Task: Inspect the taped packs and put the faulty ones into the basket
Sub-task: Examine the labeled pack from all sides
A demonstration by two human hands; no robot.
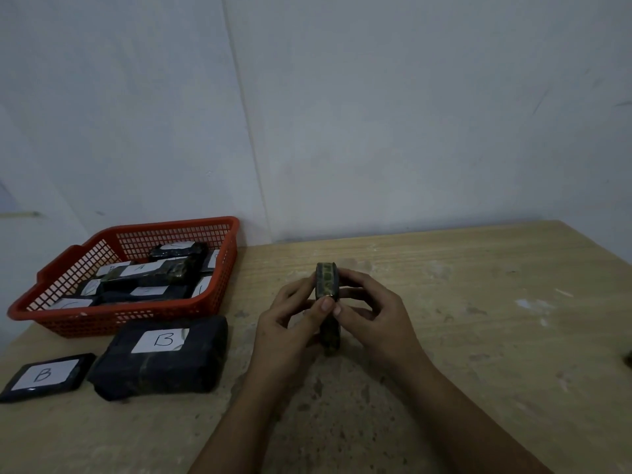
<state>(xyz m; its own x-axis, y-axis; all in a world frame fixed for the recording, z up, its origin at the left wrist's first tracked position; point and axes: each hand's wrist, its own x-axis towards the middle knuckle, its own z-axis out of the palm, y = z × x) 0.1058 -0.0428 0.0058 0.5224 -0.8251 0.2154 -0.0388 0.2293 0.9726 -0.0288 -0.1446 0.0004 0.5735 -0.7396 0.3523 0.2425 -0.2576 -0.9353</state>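
Both hands curled round one pack (327, 283), held edge-up between them above the counter (478, 336): left hand (290, 323) on its left side, right hand (371, 314) on its right. Further left, two B-labelled packs (160, 357). Beyond, red basket (113, 318) with packs.

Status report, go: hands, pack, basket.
Both hands, left and right, gripping one taped pack edge-up over table. Red basket left, packs inside. Nothing between pack and basket.
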